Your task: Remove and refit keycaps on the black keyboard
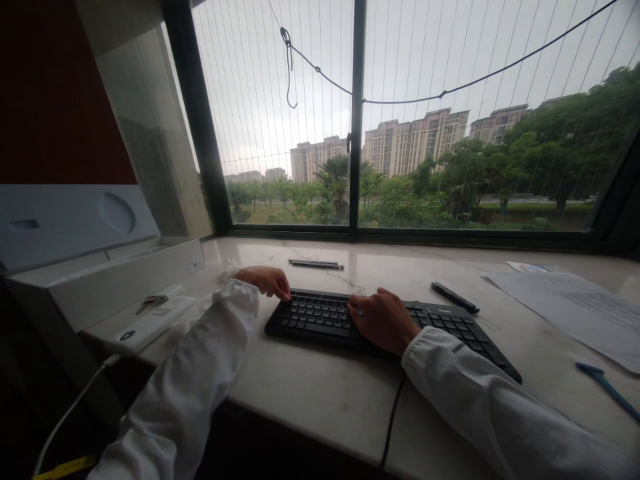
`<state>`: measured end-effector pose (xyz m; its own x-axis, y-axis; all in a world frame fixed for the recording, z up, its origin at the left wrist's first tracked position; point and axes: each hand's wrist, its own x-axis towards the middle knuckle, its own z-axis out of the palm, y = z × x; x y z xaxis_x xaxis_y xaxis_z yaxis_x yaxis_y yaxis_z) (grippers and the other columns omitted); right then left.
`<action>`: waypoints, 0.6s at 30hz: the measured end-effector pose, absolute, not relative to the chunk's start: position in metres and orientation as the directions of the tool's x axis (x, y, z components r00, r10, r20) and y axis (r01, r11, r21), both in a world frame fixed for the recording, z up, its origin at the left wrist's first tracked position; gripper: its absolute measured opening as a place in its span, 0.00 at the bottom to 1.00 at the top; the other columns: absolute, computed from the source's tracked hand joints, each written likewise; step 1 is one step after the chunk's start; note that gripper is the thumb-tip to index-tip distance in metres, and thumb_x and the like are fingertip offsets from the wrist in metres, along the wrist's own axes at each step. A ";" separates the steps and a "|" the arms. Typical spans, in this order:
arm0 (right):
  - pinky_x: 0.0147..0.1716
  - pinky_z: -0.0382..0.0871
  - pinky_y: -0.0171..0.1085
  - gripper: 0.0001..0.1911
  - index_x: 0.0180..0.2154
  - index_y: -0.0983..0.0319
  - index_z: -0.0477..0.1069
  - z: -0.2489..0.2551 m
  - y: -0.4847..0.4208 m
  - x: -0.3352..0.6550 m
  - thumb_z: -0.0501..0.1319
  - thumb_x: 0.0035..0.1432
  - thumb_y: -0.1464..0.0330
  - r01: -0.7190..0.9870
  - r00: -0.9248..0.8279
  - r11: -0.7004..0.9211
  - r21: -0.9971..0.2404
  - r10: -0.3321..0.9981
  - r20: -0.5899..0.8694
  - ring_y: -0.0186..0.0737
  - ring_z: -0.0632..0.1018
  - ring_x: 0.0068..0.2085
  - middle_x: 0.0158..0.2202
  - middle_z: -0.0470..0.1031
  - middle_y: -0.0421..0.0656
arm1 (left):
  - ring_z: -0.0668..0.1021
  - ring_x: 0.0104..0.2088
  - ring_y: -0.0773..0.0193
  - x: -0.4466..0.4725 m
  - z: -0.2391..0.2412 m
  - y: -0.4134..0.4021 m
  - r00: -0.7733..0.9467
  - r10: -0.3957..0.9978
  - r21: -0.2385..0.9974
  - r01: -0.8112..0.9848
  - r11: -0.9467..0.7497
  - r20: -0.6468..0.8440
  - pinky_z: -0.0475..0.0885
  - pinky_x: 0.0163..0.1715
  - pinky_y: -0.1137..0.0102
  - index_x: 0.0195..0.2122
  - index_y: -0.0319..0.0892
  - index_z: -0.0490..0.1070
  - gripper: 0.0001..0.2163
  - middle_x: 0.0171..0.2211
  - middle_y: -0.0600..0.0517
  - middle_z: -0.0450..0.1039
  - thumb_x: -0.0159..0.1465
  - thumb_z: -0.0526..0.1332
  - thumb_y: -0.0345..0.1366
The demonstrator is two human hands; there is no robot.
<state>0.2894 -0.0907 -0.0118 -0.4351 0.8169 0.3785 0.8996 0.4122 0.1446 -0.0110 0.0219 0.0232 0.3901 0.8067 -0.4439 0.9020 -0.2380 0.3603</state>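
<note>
A black keyboard (320, 327) with a number pad lies at a slant on the pale stone sill, and its cable (395, 417) runs off the front edge. At the keyboard's upper left corner is my left hand (265, 280), fingers curled and closed, fingertips down at the end keys. Whether anything small sits between them is hidden. Across the keyboard's middle rests my right hand (383, 320), its thumb and fingers apart over the keys, holding nothing. The palm covers part of the keys beneath it.
Thin dark sticks (316, 265) and a black strip (455, 297) lie behind the keyboard. Printed paper (565, 310) and a blue razor-shaped tool (607, 387) are on the right. At left stand a white box (120, 273), a white power bank (155, 325) and keys (151, 303). A window (355, 232) closes the back.
</note>
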 end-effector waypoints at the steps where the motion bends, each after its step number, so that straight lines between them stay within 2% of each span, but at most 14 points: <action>1: 0.40 0.58 0.37 0.20 0.35 0.60 0.74 -0.011 -0.091 0.289 0.45 0.65 0.62 0.901 -0.431 0.409 0.142 0.821 0.374 0.38 0.75 0.30 0.28 0.78 0.45 | 0.65 0.21 0.71 -0.011 0.024 0.021 0.388 0.805 0.358 0.903 -0.236 -0.449 0.57 0.19 0.77 0.37 0.43 0.77 0.23 0.21 0.53 0.67 0.45 0.66 0.55; 5: 0.39 0.58 0.37 0.21 0.35 0.60 0.74 -0.011 -0.091 0.289 0.45 0.65 0.62 0.903 -0.428 0.405 0.141 0.824 0.372 0.38 0.75 0.31 0.28 0.77 0.45 | 0.65 0.22 0.71 -0.009 0.026 0.018 0.382 0.802 0.345 0.909 -0.235 -0.460 0.58 0.20 0.77 0.36 0.42 0.76 0.23 0.23 0.52 0.69 0.46 0.66 0.54; 11: 0.38 0.57 0.37 0.20 0.34 0.59 0.74 -0.014 -0.088 0.291 0.45 0.64 0.61 0.893 -0.447 0.425 0.148 0.796 0.409 0.37 0.75 0.29 0.26 0.77 0.44 | 0.68 0.24 0.72 -0.005 0.029 0.011 0.394 0.814 0.389 0.893 -0.228 -0.427 0.60 0.20 0.77 0.37 0.43 0.70 0.21 0.35 0.53 0.70 0.45 0.68 0.49; 18: 0.38 0.57 0.37 0.20 0.33 0.58 0.73 -0.017 -0.087 0.292 0.45 0.64 0.62 0.887 -0.456 0.436 0.151 0.783 0.423 0.38 0.75 0.28 0.26 0.77 0.44 | 0.66 0.23 0.72 -0.004 0.030 0.010 0.404 0.781 0.416 0.886 -0.205 -0.476 0.59 0.20 0.77 0.34 0.44 0.67 0.21 0.30 0.56 0.66 0.44 0.68 0.49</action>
<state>0.2922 -0.0873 -0.0167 -0.4562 0.7832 0.4225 0.8874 0.4356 0.1508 -0.0041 0.0100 0.0297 0.4039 0.7811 -0.4761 0.8862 -0.2048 0.4157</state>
